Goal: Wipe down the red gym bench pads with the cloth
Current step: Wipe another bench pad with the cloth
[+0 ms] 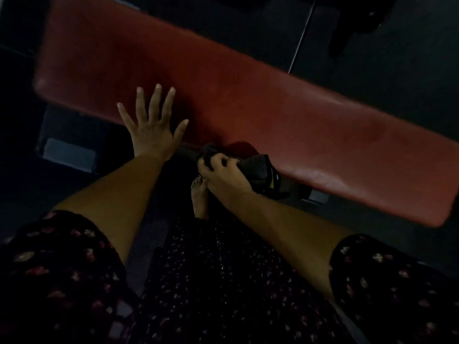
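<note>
A long red bench pad (248,95) runs diagonally from the upper left to the lower right of the dim head view. My left hand (151,125) lies flat with spread fingers on the pad's near edge. My right hand (221,175) grips a dark cloth (260,170) with a small yellow-green mark, bunched up at the pad's near edge, just right of the left hand. Part of the cloth is hidden under my fingers.
The bench's dark metal frame (69,150) shows below the pad at the left, and a ribbed black part (186,151) sits under the pad's edge between my hands. My bare foot (198,197) stands on the dark floor below. A thin pale bar (301,33) crosses the upper right.
</note>
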A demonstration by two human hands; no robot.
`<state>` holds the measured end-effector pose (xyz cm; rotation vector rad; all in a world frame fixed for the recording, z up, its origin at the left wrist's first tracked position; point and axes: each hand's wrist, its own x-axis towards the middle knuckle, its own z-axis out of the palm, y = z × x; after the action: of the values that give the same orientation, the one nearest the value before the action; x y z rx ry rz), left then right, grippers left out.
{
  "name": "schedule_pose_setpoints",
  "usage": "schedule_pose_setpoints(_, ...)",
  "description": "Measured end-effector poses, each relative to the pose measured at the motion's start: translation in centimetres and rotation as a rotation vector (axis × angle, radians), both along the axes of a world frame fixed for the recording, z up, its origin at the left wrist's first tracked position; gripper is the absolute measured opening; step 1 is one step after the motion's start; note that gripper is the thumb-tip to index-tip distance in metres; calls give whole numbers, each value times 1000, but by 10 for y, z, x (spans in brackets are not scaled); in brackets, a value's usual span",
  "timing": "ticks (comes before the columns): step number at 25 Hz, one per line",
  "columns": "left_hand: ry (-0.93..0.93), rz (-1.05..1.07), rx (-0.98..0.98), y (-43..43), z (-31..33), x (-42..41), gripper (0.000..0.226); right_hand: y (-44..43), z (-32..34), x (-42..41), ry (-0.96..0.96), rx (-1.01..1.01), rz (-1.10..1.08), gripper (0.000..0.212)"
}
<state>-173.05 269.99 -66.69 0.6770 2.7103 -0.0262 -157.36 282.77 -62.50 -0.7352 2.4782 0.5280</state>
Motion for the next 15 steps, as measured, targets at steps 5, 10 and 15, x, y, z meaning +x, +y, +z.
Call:
schedule_pose_setpoints(5, -94, -3, 42, -36, 0, -37, 78, 59, 12, 47, -122, 83, 127, 44)
schedule_pose_setpoints(10, -74, 27, 95, -34, -4, -30, 69, 37, 5, 11, -69, -42, -41, 34)
schedule_pose_setpoints(15, 58, 163, 163, -54, 3, -44, 55, -31, 0, -65, 93, -217, -162, 27)
